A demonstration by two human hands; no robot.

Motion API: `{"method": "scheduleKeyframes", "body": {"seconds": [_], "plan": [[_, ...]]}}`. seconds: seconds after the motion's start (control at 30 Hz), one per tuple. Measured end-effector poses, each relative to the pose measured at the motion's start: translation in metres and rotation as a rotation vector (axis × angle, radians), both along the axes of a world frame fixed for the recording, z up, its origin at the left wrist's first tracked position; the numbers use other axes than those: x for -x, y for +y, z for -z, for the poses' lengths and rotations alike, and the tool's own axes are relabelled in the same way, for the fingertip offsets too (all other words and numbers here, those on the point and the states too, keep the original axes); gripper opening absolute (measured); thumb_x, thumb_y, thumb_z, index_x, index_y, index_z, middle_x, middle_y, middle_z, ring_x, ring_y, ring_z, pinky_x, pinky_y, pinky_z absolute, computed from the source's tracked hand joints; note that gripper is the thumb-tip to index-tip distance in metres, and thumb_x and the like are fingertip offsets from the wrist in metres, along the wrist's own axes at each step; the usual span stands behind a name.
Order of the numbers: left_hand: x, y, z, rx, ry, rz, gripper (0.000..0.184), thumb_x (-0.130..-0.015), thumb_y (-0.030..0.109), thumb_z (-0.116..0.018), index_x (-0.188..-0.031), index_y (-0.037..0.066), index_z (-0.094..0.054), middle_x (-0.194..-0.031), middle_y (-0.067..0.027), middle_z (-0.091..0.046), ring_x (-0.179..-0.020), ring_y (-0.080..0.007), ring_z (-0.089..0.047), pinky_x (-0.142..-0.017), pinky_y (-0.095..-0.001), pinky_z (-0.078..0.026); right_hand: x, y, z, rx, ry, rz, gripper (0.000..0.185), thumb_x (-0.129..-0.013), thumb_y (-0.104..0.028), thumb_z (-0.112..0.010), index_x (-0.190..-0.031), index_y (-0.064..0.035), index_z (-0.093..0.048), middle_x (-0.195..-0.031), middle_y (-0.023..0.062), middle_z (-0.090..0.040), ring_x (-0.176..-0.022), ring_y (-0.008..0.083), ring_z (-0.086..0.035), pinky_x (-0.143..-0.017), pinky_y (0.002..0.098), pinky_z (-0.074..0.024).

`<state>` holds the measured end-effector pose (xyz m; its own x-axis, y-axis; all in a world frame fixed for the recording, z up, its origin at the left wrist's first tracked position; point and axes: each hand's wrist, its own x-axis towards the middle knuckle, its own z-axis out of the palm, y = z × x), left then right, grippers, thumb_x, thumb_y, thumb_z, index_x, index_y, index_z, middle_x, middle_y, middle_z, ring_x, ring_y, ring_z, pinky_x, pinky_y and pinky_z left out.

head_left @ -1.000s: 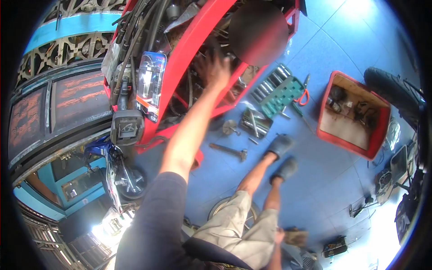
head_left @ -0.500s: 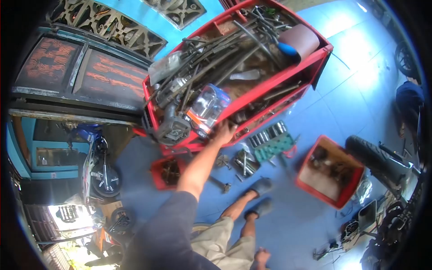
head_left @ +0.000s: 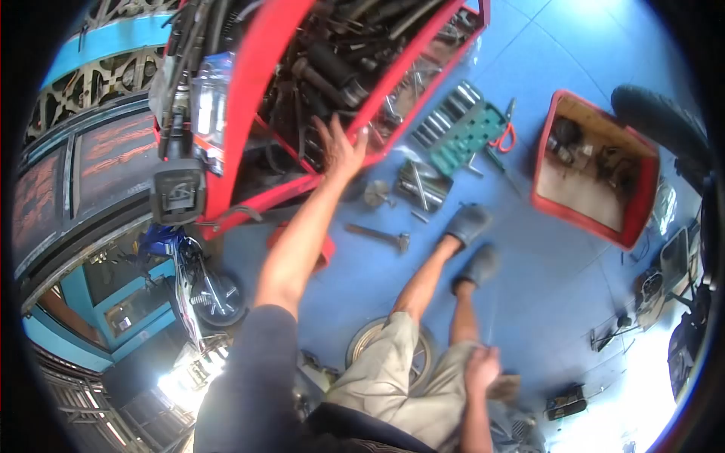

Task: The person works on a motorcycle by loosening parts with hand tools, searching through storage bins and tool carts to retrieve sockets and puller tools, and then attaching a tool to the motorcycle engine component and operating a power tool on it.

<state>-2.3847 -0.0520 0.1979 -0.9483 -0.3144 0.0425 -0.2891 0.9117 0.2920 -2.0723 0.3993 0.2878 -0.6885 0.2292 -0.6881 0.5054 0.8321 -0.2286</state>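
My left hand [head_left: 343,151] reaches over the front edge of a red tool cart [head_left: 260,75], fingers spread and holding nothing that shows. It is at the lower tray, close to a jumble of dark metal tools, among them a thick black cylinder [head_left: 332,66]. Whether the fingertips touch any tool, I cannot tell. My right hand [head_left: 483,368] is closed in a fist by my knee, and what it holds, if anything, is hidden. On the cart's upper level, a clear plastic package [head_left: 211,102] lies beside long metal bars.
On the blue floor lie a green socket case [head_left: 464,136], a red-handled tool [head_left: 504,138], and a hammer [head_left: 381,236]. A red bin [head_left: 578,225] with dark parts stands at right, near a tyre [head_left: 653,113]. Behind my left arm is a small red container [head_left: 326,251].
The view has turned and come nearer the cart. My left hand has gone from the cart's side edge to its lower tray, with fingers now spread. My right fist shows higher in view.
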Motion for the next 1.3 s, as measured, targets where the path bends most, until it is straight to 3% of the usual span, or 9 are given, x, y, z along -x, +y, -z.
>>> {"method": "scheduleKeyframes", "body": {"seconds": [0.37,0.53,0.7,0.73,0.77,0.83,0.97,1.2,1.3], "plan": [[0.0,0.021,-0.019,0.106,-0.07,0.115,0.072,-0.081,0.031,-0.062,-0.133,-0.006,-0.03,-0.138,-0.0412,-0.016,-0.128,-0.0525,-0.024,-0.107,-0.0481,-0.026,-0.019,-0.001,0.0,0.055,-0.012,0.125,0.022,-0.084,-0.018,-0.055,-0.081,0.0022,-0.049,-0.07,0.0262,-0.057,-0.067,0.0459,-0.055,-0.062,0.0512,-0.0406],[-0.084,0.107,-0.04,0.064,-0.277,0.598,0.065,-0.078,0.028,-0.061,-0.129,-0.006,-0.037,-0.13,-0.0325,-0.039,-0.123,-0.046,-0.036,-0.104,-0.0489,-0.031,-0.014,-0.004,-0.005,0.071,-0.007,0.168,0.023,-0.083,-0.019,-0.056,-0.08,0.0031,-0.049,-0.071,0.0259,-0.057,-0.069,0.0458,-0.056,-0.063,0.0508,-0.0413],[-0.234,0.186,-0.059,-0.659,-1.45,0.243,0.067,-0.085,0.049,-0.053,-0.129,-0.001,-0.044,-0.124,-0.0326,-0.047,-0.12,-0.0463,-0.04,-0.1,-0.0522,-0.033,-0.006,-0.003,-0.002,0.145,-0.106,0.191,0.024,-0.083,-0.017,-0.058,-0.08,0.006,-0.053,-0.078,0.0304,-0.06,-0.076,0.0477,-0.058,-0.067,0.0508,-0.0434],[-0.306,0.199,-0.034,-0.45,-1.507,0.353,0.071,-0.083,0.051,-0.055,-0.131,-0.001,-0.042,-0.136,-0.0344,-0.033,-0.126,-0.0492,-0.031,-0.103,-0.0537,-0.029,0.003,-0.006,-0.003,0.159,-0.051,0.187,0.026,-0.087,-0.02,-0.055,-0.079,0.0052,-0.055,-0.076,0.0303,-0.059,-0.075,0.048,-0.057,-0.067,0.0516,-0.0432],[-0.279,0.214,-0.108,-0.232,-1.397,0.396,0.074,-0.083,0.051,-0.055,-0.133,-0.001,-0.039,-0.141,-0.0349,-0.02,-0.128,-0.0523,-0.024,-0.104,-0.056,-0.027,0.017,-0.006,0.0,0.143,-0.034,0.194,0.026,-0.087,-0.02,-0.055,-0.079,0.0052,-0.055,-0.076,0.0303,-0.059,-0.075,0.048,-0.057,-0.067,0.0516,-0.0432],[-0.283,0.215,-0.138,-0.154,-1.373,0.539,0.078,-0.084,0.049,-0.055,-0.139,0.0,-0.03,-0.142,-0.0366,-0.013,-0.129,-0.0551,-0.02,-0.104,-0.0579,-0.026,0.064,-0.015,0.001,0.252,0.018,0.023,0.03,-0.092,-0.023,-0.049,-0.08,0.0036,-0.056,-0.072,0.0286,-0.059,-0.07,0.0473,-0.057,-0.062,0.0518,-0.0431],[-0.274,0.201,-0.182,-0.283,-1.379,0.129,0.087,-0.081,0.049,-0.057,-0.144,0.007,-0.013,-0.139,-0.0384,-0.019,-0.124,-0.0537,-0.031,-0.1,-0.0548,-0.033,0.202,-0.071,-0.007,0.377,0.438,0.033,0.024,-0.094,-0.021,-0.047,-0.111,-0.0052,-0.053,-0.071,0.0252,-0.059,-0.066,0.0447,-0.058,-0.057,0.0494,-0.0444],[-0.271,0.192,-0.158,-0.262,-1.4,-0.085,0.096,-0.075,0.053,-0.057,-0.146,0.013,-0.007,-0.131,-0.0356,-0.036,-0.115,-0.0463,-0.047,-0.094,-0.0482,-0.041,0.408,-0.191,-0.028,0.428,0.957,-0.138,0.033,-0.089,-0.015,-0.054,-0.122,-0.0104,-0.052,-0.083,0.0167,-0.063,-0.073,0.0336,-0.062,-0.062,0.0413,-0.0485],[-0.26,0.183,-0.165,-0.346,-1.344,-0.123,0.097,-0.075,0.05,-0.061,-0.143,0.008,-0.006,-0.124,-0.0397,-0.038,-0.111,-0.0509,-0.048,-0.093,-0.0526,-0.039,0.437,-0.232,-0.028,0.328,0.827,-0.2,0.032,-0.092,-0.022,-0.048,-0.121,-0.0125,-0.054,-0.087,0.0179,-0.064,-0.076,0.0362,-0.062,-0.064,0.0435,-0.0497]]}}
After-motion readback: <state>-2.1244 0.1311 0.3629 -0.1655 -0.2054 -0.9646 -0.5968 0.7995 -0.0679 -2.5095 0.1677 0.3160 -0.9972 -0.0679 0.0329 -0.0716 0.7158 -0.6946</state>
